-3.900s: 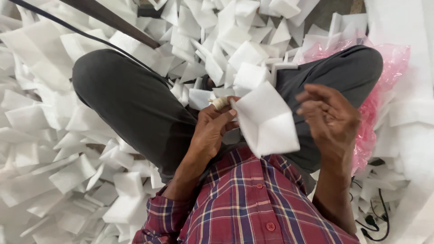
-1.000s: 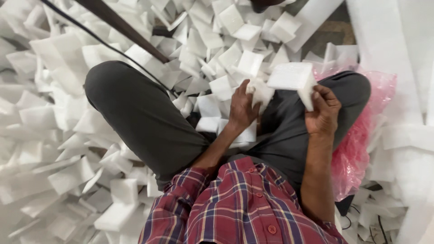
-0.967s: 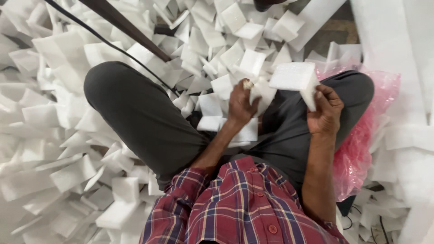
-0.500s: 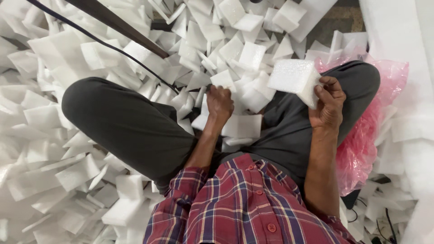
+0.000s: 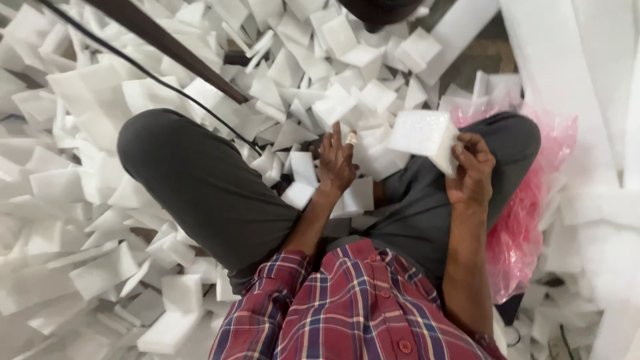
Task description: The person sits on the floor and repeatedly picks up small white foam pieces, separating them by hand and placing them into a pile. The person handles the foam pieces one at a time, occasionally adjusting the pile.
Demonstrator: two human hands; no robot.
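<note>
A white foam block (image 5: 421, 135) sits up in the right hand (image 5: 472, 175), out over the person's right knee. The fingers (image 5: 475, 144) curl around its near corner and pinch it, with the thumb on one side, so the light block stays up in the air and does not drop into the pile. The left hand (image 5: 337, 165) is lower, down between the knees. Its fingers are spread wide and rest on the loose foam pieces in the lap (image 5: 363, 195), as if feeling for one, and it is not closed on anything. One finger has a bit of pale tape around it. The person sits cross-legged in dark grey trousers (image 5: 200, 193), and the bent legs make a little bowl, so some pieces stay close to the hands. A red checked shirt (image 5: 347, 307) shows at the bottom. All around, the floor is covered with a big heap of white foam pieces (image 5: 87, 220), lying every which way. A pink plastic bag (image 5: 527, 220) is squashed just beside the right leg. A dark bar and a thin black cable (image 5: 167, 83) slant across the heap above the left knee.
</note>
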